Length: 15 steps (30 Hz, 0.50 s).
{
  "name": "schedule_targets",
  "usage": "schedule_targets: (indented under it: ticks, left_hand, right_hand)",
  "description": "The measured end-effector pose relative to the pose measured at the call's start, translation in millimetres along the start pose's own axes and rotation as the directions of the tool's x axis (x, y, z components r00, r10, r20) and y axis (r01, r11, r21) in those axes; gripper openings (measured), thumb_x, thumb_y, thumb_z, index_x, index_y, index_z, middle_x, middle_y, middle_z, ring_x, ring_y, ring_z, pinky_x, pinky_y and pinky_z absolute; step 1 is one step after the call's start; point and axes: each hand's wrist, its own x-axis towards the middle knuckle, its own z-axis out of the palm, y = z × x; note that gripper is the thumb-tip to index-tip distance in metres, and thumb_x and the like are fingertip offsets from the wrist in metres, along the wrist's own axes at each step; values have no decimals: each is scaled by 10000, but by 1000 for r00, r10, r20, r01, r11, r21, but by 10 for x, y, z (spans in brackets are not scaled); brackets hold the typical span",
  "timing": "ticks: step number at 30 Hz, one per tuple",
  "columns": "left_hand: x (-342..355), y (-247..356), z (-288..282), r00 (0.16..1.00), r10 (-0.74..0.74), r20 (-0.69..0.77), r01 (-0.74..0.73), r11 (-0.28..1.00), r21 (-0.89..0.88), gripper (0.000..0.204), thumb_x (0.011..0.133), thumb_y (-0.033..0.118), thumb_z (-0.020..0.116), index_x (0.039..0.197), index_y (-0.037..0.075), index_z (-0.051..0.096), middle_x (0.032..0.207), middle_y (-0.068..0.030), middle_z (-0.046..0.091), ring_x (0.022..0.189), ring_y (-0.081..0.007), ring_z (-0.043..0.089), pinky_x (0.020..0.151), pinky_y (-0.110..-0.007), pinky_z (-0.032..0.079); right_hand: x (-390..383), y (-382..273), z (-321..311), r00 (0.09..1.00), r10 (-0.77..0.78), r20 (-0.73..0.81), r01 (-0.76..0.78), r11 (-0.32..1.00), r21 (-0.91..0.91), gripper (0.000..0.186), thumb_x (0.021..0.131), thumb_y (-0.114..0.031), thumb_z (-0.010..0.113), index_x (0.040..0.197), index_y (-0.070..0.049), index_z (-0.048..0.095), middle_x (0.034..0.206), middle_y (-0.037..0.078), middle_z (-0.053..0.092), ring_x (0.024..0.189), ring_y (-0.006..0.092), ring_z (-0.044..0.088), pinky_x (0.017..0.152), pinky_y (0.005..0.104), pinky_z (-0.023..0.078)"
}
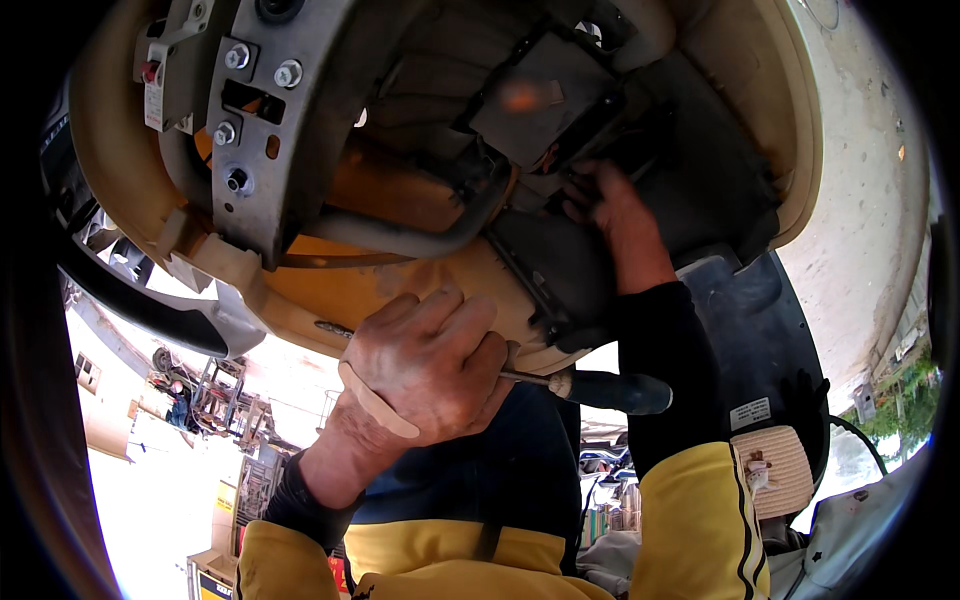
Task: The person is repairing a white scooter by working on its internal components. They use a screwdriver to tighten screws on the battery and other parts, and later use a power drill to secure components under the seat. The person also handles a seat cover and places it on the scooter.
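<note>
My left hand, with a tan adhesive strip across its wrist side, is closed in a fist around a screwdriver. The screwdriver's dark handle sticks out to the right, and a metal tip shows on the fist's other side. Higher up, my right hand reaches into the shadowed cavity of a tan vehicle body part. Its fingers are curled in beside the lower edge of a flat black box. What they pinch, if anything, is lost in the dark.
A metal bracket with several bolts hangs at upper left. A curved dark pipe crosses the cavity. Black plastic panels lie below my right hand, and a pale body panel curves along the right. Shelving stands far left.
</note>
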Motion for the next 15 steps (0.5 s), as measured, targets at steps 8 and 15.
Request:
schedule_targets:
  ticks: [8, 15]
  left_hand:
    - [-2, -8, 25, 1000, 0, -3, 0, 1000, 8, 214, 634, 196, 779, 621, 103, 586, 722, -34, 471, 622, -203, 544, 516, -358, 437]
    - [10, -6, 3, 1000, -10, 5, 10, 1000, -12, 221, 609, 200, 785, 620, 101, 588, 737, -24, 500, 641, -195, 555, 512, -349, 441]
  right_hand:
    - [392, 198, -58, 998, -41, 37, 36, 991, 132, 394, 899, -60, 629, 1290, -65, 574, 1236, 132, 583, 1081, 333, 608, 900, 479, 546]
    - [497, 221, -6, 999, -11, -38, 23, 950, 311, 390, 868, -20, 637, 1255, -14, 586, 1132, 129, 617, 1003, 321, 649, 819, 462, 583]
